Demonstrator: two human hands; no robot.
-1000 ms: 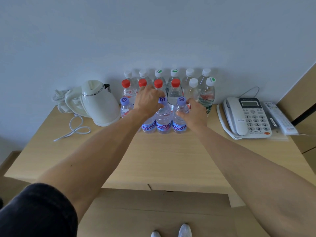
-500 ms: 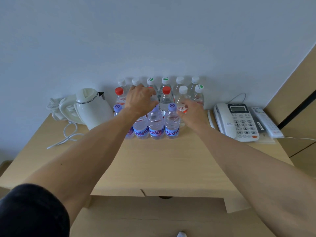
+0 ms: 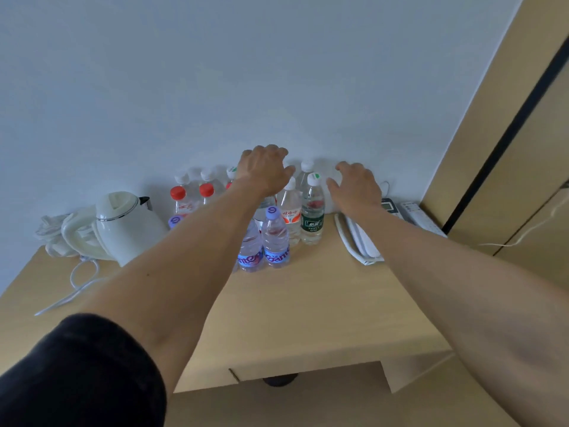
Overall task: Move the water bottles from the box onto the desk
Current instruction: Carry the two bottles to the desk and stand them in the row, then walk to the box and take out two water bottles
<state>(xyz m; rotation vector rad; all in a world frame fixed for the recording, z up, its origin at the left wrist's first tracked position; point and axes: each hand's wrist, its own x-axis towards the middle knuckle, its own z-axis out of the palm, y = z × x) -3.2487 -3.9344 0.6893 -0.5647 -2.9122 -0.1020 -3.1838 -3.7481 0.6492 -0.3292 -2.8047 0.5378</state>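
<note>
While both hands hover with loosely spread fingers holding nothing, left hand [image 3: 264, 171] above, right hand [image 3: 355, 184] beside, water bottles [image 3: 277, 238] stand clustered at far tabletop [image 3: 308, 303] edge; kettle [image 3: 123, 224] left, telephone [image 3: 363, 241] right

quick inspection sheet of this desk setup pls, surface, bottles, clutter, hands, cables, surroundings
surface: light wooden desk, front part bare.
job's things: water bottles upright in rows against the wall; red, white and purple caps; no box in view.
clutter: white kettle on the left, desk phone and remote on the right.
hands: left hand and right hand both above the back bottles, holding nothing.
cables: white cord beside the kettle; thin cable at the right.
surroundings: pale wall, wooden panel on the right.
</note>
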